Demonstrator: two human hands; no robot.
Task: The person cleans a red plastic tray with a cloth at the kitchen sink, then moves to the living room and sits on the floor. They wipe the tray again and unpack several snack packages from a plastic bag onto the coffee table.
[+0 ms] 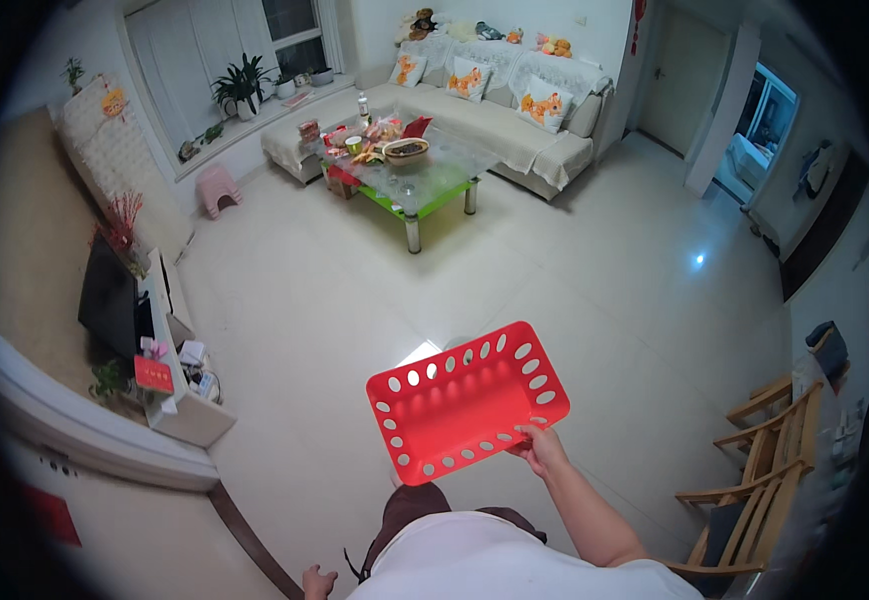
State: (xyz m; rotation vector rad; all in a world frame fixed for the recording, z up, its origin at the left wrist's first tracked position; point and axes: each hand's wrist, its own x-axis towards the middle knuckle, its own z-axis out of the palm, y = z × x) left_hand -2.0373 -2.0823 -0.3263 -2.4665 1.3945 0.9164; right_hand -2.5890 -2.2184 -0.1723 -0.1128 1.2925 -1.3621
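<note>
My right hand [539, 450] grips the near right rim of a red plastic basket [464, 412], with the thumb over the edge. Oval holes run around the basket's walls, and its inside shows only bare red plastic. The basket is held tilted in front of my body, above the tiled floor. Low at the picture's bottom edge, my left hand [320, 582] hangs beside my hip, its fingers loosely apart and nothing seen in them.
A glass coffee table [449, 169] bearing snacks and a bowl [406, 152] stands before a beige sofa [472, 112]. At left are a TV cabinet [194, 427], a television [108, 300] and a pink stool [217, 189]. Wooden chairs [764, 480] line the right.
</note>
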